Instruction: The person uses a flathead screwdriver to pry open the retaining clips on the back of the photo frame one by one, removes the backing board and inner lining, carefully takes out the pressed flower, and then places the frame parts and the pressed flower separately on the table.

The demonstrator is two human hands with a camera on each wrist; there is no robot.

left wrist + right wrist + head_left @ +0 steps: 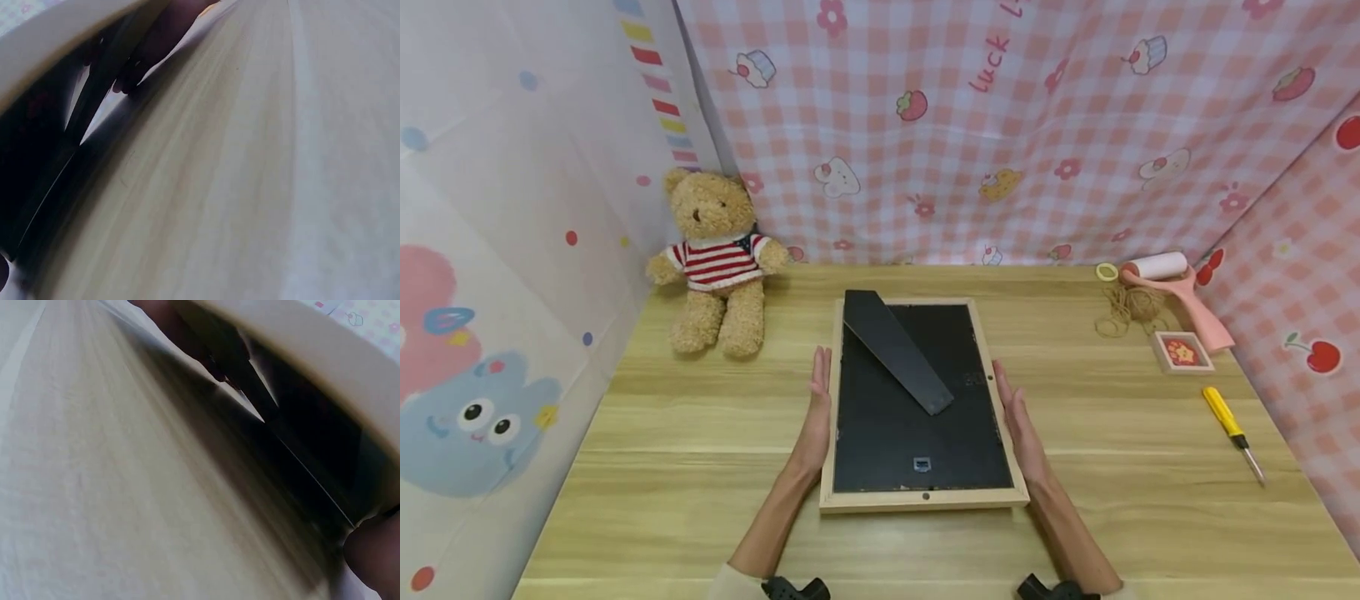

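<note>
A picture frame [925, 502] with a pale wood border lies back side up between the two hands in the head view. Its black backing board [880, 433] carries a black stand leg [898, 354] slanting across it and a small metal hanger [922, 464]. My left hand [816, 425] holds the frame's left side, my right hand [1026, 437] its right side. In the wrist views, fingers [169, 37] show dark by the frame's underside, and a rounded part of the right hand [378, 550] touches the near edge. Much of both hands is hidden or in shadow.
A teddy bear [718, 258] in a striped shirt sits back left. Toward the back right lie a lint roller [1195, 304], a twine bundle [1138, 304], a yellow ring [1107, 272] and a small framed star box [1182, 352]. A yellow-handled screwdriver [1225, 417] lies farther right.
</note>
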